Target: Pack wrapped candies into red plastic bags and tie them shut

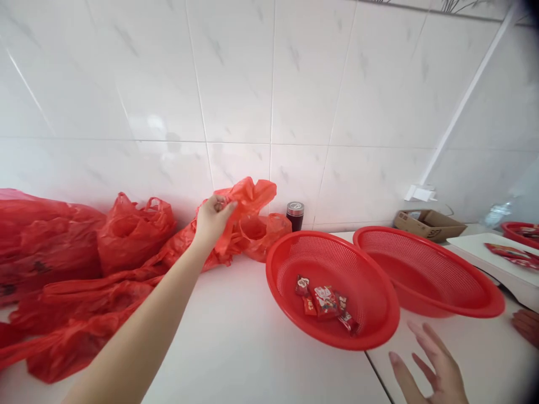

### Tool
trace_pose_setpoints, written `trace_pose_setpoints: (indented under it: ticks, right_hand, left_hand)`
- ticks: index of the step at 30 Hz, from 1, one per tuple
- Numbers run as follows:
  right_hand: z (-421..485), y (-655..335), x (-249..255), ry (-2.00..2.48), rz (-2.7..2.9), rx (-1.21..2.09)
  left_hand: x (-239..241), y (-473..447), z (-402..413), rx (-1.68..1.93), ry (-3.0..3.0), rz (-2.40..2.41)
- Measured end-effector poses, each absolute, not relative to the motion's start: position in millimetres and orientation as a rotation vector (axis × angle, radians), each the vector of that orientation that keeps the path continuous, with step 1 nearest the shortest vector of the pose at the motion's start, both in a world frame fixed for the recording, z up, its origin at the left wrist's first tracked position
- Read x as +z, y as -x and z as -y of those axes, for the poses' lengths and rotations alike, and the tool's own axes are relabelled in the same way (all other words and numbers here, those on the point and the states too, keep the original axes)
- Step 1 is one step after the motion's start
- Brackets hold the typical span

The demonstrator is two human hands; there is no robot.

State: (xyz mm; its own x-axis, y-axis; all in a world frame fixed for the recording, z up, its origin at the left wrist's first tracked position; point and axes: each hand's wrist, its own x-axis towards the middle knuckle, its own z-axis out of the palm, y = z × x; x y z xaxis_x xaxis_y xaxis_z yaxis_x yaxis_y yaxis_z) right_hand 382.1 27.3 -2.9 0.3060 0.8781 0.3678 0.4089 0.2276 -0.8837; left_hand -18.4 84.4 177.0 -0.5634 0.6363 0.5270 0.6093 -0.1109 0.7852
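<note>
My left hand [214, 217] is closed on the edge of a thin red plastic bag [252, 193], lifted above other red bags near the wall. My right hand [433, 365] is held over the table at the lower right, fingers spread and holding nothing. Close to it is a red mesh basket [290, 322], with several small red wrapped packets [326, 302] lying at its bottom. Another red mesh basket [475, 306] stands to its right, its rim close beside the first one.
Full red bags [137, 230] line the left side, with crumpled bags [84, 314] before them. A dark lidded cup [295, 216] stands by the wall. Farther right are a cardboard box [429, 224], a white scale-like device [475, 247] with red packaging, and another person's hand [526, 326].
</note>
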Motion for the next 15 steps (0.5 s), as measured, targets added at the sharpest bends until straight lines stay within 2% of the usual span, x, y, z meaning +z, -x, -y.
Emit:
trace_pose_setpoints:
  ticks: [3, 5, 9, 12, 15]
  right_hand:
    - [-1.5, -347.5, 21.8, 1.214, 1.47, 0.659]
    - [21.1, -308.6, 32.8, 1.038, 1.658, 0.838]
    - [61.2, -234.4, 32.5, 0.682, 1.932, 1.284]
    - [70.0, -218.2, 21.0, 0.678, 1.906, 1.479]
    - [54.7, -236.1, 12.6, 0.784, 1.853, 1.409]
  left_hand:
    - [132.8, -20.1, -5.1, 1.718, -1.364, -1.717]
    - [94.5, -50.8, 43.2, 1.527, -1.174, -1.486]
    - [35.6, -92.9, 110.3, 1.28, -0.848, -1.133]
    - [19.7, -84.3, 136.5, 1.138, -0.823, -1.19]
    - [11.8, -45.8, 154.3, 1.187, -0.795, -1.514]
